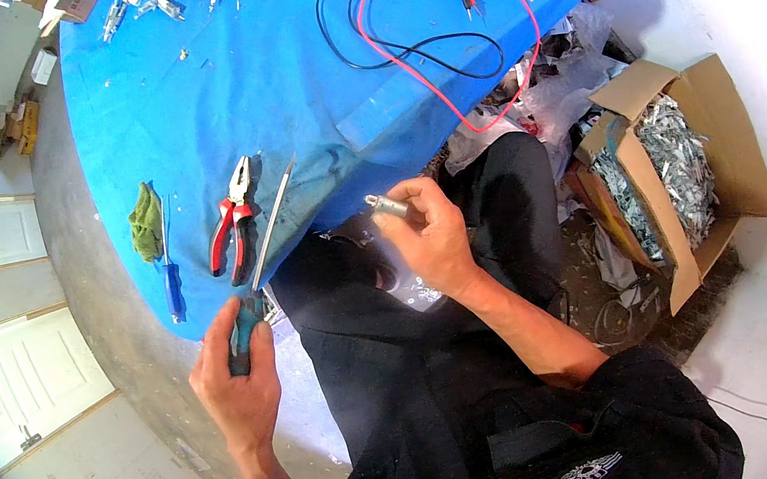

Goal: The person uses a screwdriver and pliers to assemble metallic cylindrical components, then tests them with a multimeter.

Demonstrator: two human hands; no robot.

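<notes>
Two hands are held in front of the blue cloth-covered table, each with something in its grip. At the far left of the near table edge, a green rag and a screwdriver with a blue handle are laid side by side. Next come the red-and-black pliers, left on the cloth with their nose turned away from the body. Just right of them, the shaft of a teal-handled screwdriver is slanted up and to the right, its tip over the cloth; whether the cloth is touched cannot be told. Its handle is gripped by the left hand, the fingers folded snugly round it. Farther right, a small silver cylinder is pinched between the thumb and forefinger of the right hand, the fingers kept narrow on it. The cylinder's long axis is tilted from upper left to lower right, so its knobbed end is pointed out past the fingertips toward the screwdriver's side, while its other end is hidden by the fingers. The screwdriver tip is held left of that knobbed end and farther from the body, with a clear gap between. To the left hand's fingers, the cylinder lies up and to the right.
</notes>
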